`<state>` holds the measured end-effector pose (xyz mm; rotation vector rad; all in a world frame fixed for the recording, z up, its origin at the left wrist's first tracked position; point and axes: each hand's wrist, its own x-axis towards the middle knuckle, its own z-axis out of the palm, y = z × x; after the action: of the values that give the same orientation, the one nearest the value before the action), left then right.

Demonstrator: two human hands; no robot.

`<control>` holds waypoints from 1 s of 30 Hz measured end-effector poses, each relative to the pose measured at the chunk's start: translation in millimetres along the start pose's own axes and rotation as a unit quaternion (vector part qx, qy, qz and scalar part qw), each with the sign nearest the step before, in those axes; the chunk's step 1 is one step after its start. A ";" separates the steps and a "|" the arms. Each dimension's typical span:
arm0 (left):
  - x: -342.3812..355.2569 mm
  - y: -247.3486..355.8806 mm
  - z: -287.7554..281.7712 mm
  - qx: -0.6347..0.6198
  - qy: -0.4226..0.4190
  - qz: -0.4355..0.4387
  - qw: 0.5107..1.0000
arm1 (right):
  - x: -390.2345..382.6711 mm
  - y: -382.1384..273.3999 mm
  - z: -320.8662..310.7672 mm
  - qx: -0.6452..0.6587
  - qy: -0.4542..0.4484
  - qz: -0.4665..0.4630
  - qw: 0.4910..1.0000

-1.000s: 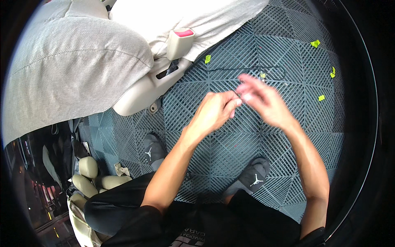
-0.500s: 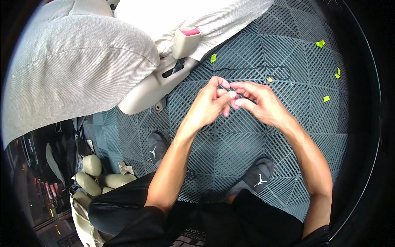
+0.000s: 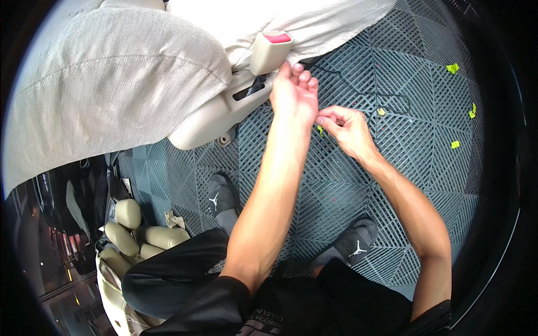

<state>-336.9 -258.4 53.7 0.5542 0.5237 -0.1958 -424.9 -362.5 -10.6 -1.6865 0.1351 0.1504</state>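
Note:
My left hand reaches up beside the beige seat-belt buckle with its red button. Its palm faces up, with nothing visible on it, and the fingers are loosely bent and apart. Close to the left wrist, my right hand pinches thumb and forefinger together; what they hold is too small to make out. A yellow-green scrap shows just under those fingertips; whether it is gripped cannot be told. A thin black cord loops over the floor beyond both hands, and part of it is hidden.
A grey fabric-covered seat with a beige plastic side trim fills the upper left. Several yellow-green scraps lie on the grey slatted floor mat at right. Beige headrests sit at lower left, near my shoes.
My left hand has parted from the right and moved up to the buckle. The right hand stays nearly in place, still pinched. A yellow-green scrap now shows under its fingertips. The view has shifted slightly.

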 end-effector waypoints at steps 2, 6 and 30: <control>-6.5 -7.9 21.6 0.007 0.078 0.025 0.997 | 4.7 -3.9 5.6 -0.027 0.002 -0.029 0.999; -14.4 -14.9 40.3 0.146 0.067 0.129 0.979 | 30.5 -17.3 7.1 -0.091 -0.010 -0.258 0.962; -84.8 124.4 101.7 0.830 -0.316 0.455 -0.064 | 107.0 -73.0 44.2 -0.150 0.027 -0.469 0.870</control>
<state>-327.4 -206.7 227.6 -2.3882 1.4575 -0.3709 -307.6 -310.0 36.4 -1.8864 -0.7031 -0.6376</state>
